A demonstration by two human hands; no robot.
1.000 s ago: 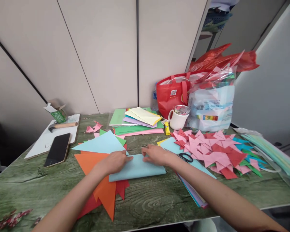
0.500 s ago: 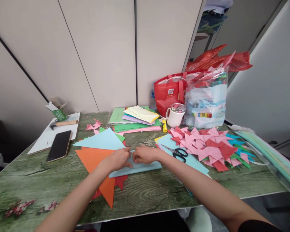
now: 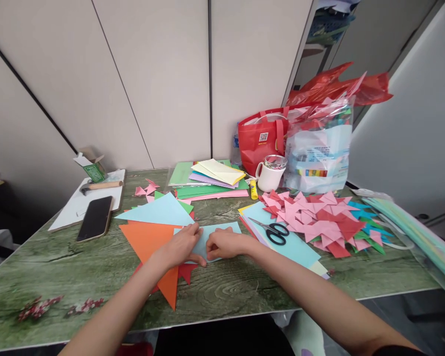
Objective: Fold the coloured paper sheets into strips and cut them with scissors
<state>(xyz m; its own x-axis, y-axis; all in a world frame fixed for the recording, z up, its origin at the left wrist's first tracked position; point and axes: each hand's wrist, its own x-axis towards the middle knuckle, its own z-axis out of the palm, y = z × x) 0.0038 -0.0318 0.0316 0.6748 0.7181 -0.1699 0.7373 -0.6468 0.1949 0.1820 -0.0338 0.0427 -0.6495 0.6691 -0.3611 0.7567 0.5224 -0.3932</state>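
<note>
A folded sheet of light blue paper (image 3: 228,229) lies flat on the table under both of my hands. My left hand (image 3: 187,243) rests on its left part, with the thumb stretched away from the fingers. Close beside it, my right hand (image 3: 224,244) is closed, its curled fingers at the near edge of the paper; the fingertips are partly hidden. Left of my hands an orange paper triangle (image 3: 144,240) overlaps red folded pieces (image 3: 187,273). Behind it is a light blue paper triangle (image 3: 157,211).
Black-handled scissors (image 3: 277,232) lie on stacked light blue sheets (image 3: 304,249). Folded pink and red pieces (image 3: 307,215) pile up at right. Behind stand a white mug (image 3: 270,177), glue stick (image 3: 253,189), and red bag (image 3: 257,148). A phone (image 3: 95,218) and hammer (image 3: 103,185) lie left.
The rolled-over near edge of the blue paper now lies flatter, as a narrower strip. My right hand has come slightly nearer to me and its fingers are more curled.
</note>
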